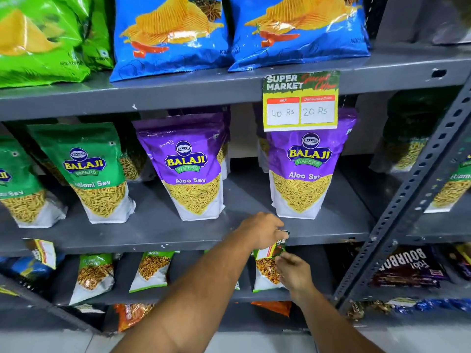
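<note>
Just below the right Aloo Sev pouch [300,179], my left hand [262,230] and right hand [293,271] pinched the offer label [279,247] at its top and bottom; keeping it taut and level seemed wisest before sticking it on.

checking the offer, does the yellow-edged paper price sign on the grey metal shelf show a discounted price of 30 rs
No, the yellow-edged paper price sign reads 20 Rs discounted beside 40 Rs MRP.
</note>
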Available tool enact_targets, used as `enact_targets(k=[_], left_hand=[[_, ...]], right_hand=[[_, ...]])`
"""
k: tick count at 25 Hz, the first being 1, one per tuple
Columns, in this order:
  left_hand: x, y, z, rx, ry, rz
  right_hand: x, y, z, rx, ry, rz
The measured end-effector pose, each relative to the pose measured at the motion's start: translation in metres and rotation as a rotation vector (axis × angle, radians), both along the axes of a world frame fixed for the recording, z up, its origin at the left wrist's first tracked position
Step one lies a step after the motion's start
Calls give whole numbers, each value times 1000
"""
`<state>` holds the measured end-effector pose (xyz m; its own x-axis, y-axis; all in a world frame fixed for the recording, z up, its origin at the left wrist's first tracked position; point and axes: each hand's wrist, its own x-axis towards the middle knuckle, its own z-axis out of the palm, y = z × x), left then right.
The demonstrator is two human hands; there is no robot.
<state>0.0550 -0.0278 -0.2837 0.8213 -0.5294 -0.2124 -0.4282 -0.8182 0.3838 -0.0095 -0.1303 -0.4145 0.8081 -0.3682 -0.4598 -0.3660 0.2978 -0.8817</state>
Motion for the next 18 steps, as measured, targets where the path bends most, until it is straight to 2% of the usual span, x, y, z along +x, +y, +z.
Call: enact_targets(k=[5, 9, 13, 18], left_hand=[[-6, -3, -9, -20, -101, 19], [-26, 24, -32, -163, -154, 226], [-47, 37, -61, -384, -25, 485], [-55, 29, -76, -394, 2, 676]], right_hand=[[-16, -10, -2, 5, -64, -6], [-29, -30, 7, -91, -164, 2], [-24, -44, 31, -385, -176, 72], [-13, -46, 42, -718, -76, 160]])
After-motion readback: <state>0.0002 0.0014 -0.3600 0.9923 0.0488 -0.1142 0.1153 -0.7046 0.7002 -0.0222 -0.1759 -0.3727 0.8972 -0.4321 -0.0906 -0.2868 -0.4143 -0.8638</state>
